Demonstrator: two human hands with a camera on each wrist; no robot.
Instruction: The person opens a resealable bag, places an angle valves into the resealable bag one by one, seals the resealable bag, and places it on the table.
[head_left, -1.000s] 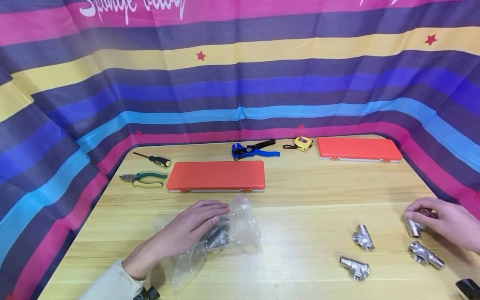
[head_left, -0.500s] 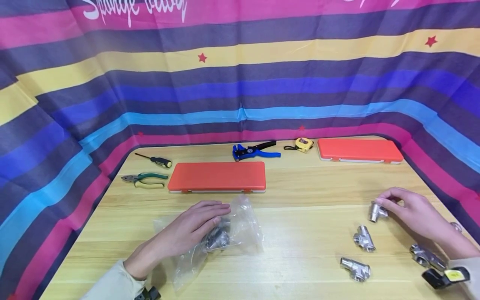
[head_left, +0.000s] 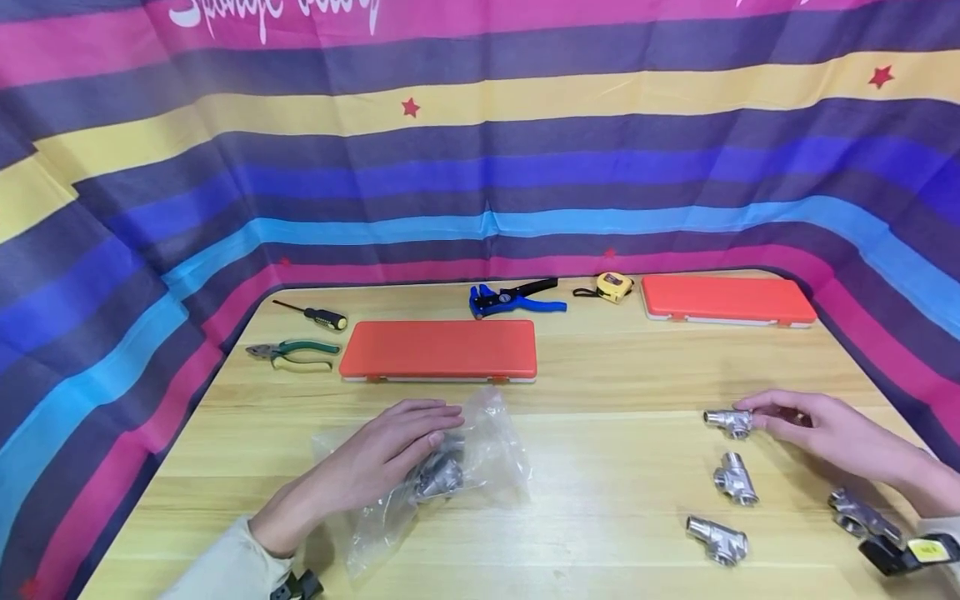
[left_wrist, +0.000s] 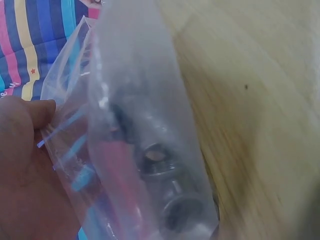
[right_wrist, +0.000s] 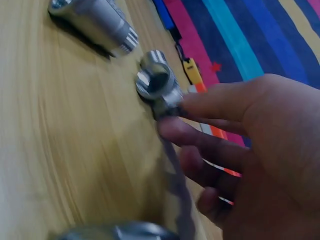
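In the head view my left hand rests on a clear plastic bag, its fingers nearly straight. Dark metal fittings show through the bag in the left wrist view. At the right of the table my right hand pinches a silver pipe tee by one end between thumb and fingertips, low over the wood. Closer to me lie two more tees, one just below the hand and another nearer the front. Another metal fitting lies by the right wrist, partly covered.
Red flat cases lie at the middle and back right. Blue wire strippers and a yellow tape measure sit between them at the back. Pliers and a screwdriver lie at left. A striped cloth surrounds the table.
My right hand has carried the tee leftward from the right side to just above the other two tees and turned it so its end points left. The left hand has stayed on the bag.
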